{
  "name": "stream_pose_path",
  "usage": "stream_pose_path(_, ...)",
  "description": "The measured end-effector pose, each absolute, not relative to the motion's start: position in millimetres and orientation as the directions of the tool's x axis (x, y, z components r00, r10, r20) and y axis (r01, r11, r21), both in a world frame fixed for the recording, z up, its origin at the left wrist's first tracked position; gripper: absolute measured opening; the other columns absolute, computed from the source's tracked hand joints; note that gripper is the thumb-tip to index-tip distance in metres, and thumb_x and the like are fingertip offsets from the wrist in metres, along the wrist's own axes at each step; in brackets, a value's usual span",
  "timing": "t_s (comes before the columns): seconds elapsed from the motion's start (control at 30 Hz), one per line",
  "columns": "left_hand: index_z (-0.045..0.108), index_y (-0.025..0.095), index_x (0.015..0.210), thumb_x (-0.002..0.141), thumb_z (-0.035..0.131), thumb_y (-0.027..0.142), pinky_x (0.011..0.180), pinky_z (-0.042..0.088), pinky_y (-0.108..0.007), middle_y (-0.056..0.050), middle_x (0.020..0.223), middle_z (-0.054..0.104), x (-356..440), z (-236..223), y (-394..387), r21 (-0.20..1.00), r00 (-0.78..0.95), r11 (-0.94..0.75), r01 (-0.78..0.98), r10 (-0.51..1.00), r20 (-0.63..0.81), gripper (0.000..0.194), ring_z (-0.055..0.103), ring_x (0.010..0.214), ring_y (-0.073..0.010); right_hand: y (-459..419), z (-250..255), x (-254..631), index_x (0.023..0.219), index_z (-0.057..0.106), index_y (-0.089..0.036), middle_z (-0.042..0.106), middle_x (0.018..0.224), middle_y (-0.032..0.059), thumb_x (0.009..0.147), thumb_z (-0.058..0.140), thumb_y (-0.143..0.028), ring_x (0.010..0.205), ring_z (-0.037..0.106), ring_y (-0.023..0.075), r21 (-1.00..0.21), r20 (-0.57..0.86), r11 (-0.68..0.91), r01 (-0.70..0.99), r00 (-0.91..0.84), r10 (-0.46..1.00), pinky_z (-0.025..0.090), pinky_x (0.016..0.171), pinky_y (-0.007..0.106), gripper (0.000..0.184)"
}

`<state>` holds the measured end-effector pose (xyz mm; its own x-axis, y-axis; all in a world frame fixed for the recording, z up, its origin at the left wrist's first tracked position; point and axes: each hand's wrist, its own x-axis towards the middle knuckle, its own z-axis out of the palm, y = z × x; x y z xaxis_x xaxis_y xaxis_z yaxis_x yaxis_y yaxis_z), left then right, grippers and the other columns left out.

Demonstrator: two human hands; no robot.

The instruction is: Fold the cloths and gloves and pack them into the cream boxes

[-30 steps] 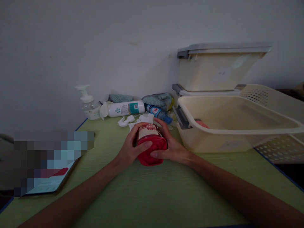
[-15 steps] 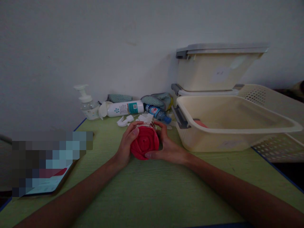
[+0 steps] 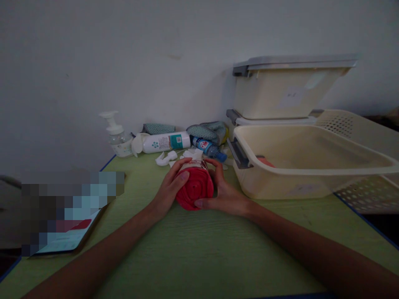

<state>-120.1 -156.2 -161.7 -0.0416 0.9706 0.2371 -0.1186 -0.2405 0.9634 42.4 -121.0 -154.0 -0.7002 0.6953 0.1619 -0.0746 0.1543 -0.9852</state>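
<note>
Between my hands, over the green tabletop, is a red roll [image 3: 195, 189] with its spiral end toward me. A whitish, red-marked band wraps its far part. My left hand [image 3: 168, 187] grips the roll's left side, thumb on the upper edge of the spiral end. My right hand [image 3: 230, 197] holds the right side, its thumb pressed low on the end and its fingers curled over the top. Just beyond the roll lie white plastic pieces [image 3: 166, 158]. From the view I cannot tell whether the roll is cloth or thin plastic.
A cream bin [image 3: 280, 182] with a reddish item inside stands at right, before a lidded box [image 3: 271, 93] and perforated baskets. Along the wall are a pump bottle [image 3: 120, 143], a white spray bottle [image 3: 165, 142], a blue-capped bottle [image 3: 208, 148] and grey-blue cloths [image 3: 207, 131]. A partly blurred tablet-like screen [image 3: 67, 241] lies left.
The whole view has shifted slightly. The roll has turned a little in my hands, and more of its whitish band shows on top. Both hands keep their hold.
</note>
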Motion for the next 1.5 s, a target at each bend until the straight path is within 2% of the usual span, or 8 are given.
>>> stream_pose_path(0.2,0.042,0.02,0.131,0.064,0.062,0.067,0.106,0.031,-0.042,-0.011,0.14,0.041,-121,-171,-152,0.942,-0.008,-0.306,-0.135,0.952,0.308,0.084,0.039,0.127,-0.0307,-117,-163,44,0.128,0.015,-0.025,0.03,0.134,0.0134,0.056,0.079,-0.03,0.126,0.037,0.0285,-0.785,0.56,0.619,-0.03,-0.462,0.688,0.036,0.103,0.049,0.097)
stream_pose_path(0.33,0.047,0.024,0.127,0.062,0.064,0.067,0.102,0.038,-0.043,-0.009,0.131,0.052,-119,-181,-151,0.943,0.031,-0.271,-0.194,0.959,0.282,0.079,0.045,0.123,-0.0295,-115,-166,45,0.132,0.016,-0.026,0.031,0.134,0.0115,0.058,0.078,-0.028,0.128,0.034,0.0287,-0.542,0.759,0.833,0.112,-0.361,0.542,0.033,0.106,0.047,0.097)
stream_pose_path(0.57,0.055,0.023,0.115,0.065,0.064,0.065,0.079,0.053,-0.041,-0.012,0.113,0.064,-125,-178,-150,0.933,0.225,0.058,-0.355,0.974,0.025,0.066,0.061,0.103,-0.0292,-116,-168,44,0.133,0.021,-0.028,0.034,0.13,0.0121,0.06,0.078,-0.025,0.127,0.036,0.0287,-0.449,0.817,0.875,0.18,-0.315,0.484,0.037,0.103,0.047,0.093)
stream_pose_path(0.7,0.063,0.02,0.101,0.054,0.061,0.076,0.082,0.052,-0.044,-0.011,0.108,0.067,-136,-169,-149,0.896,0.454,0.173,-0.409,0.89,0.035,0.073,0.057,0.111,-0.0328,-117,-167,45,0.134,0.022,-0.032,0.03,0.132,0.0112,0.059,0.079,-0.025,0.127,0.033,0.0306,-0.367,0.823,0.918,0.15,-0.407,0.396,0.036,0.102,0.05,0.094)
stream_pose_path(0.8,0.066,0.019,0.09,0.053,0.071,0.066,0.079,0.052,-0.046,-0.008,0.095,0.071,-139,-164,-153,0.896,0.466,0.203,-0.395,0.885,0.005,0.06,0.061,0.103,-0.0327,-120,-165,44,0.137,0.016,-0.036,0.026,0.136,0.0101,0.063,0.077,-0.028,0.13,0.028,0.0306,-0.317,0.801,0.944,0.093,-0.508,0.319,0.035,0.102,0.051,0.096)
stream_pose_path(0.97,0.066,0.017,0.086,0.046,0.085,0.035,0.075,0.055,-0.043,-0.006,0.084,0.073,-132,-160,-159,0.905,0.337,0.194,-0.38,0.94,-0.059,0.048,0.068,0.085,-0.0297,-126,-163,42,0.143,-0.001,-0.032,0.004,0.15,0.0126,0.065,0.076,-0.031,0.138,0.008,0.0341,-0.345,0.712,0.923,0.172,-0.592,0.376,0.027,0.105,0.055,0.11)
stream_pose_path(1.17,0.063,0.016,0.094,0.043,0.084,0.021,0.069,0.055,-0.036,-0.005,0.08,0.072,-124,-157,-158,0.902,0.161,0.107,-0.419,0.986,-0.042,0.055,0.068,0.073,-0.0238,-131,-162,44,0.142,-0.014,-0.034,-0.019,0.151,0.0051,0.064,0.077,-0.032,0.138,-0.009,0.0327,-0.451,0.599,0.872,0.192,-0.659,0.455,0.018,0.109,0.055,0.12)
stream_pose_path(1.5,0.055,0.015,0.099,0.037,0.088,0.021,0.065,0.054,-0.028,-0.002,0.081,0.07,-118,-157,-153,0.937,-0.174,-0.057,-0.344,0.985,-0.004,0.07,0.064,0.068,-0.016,-126,-162,44,0.143,-0.018,-0.023,0.002,0.153,0.011,0.079,0.064,-0.029,0.14,0.007,0.0208,-0.713,0.488,0.702,-0.007,-0.723,0.488,0.018,0.112,0.043,0.104)
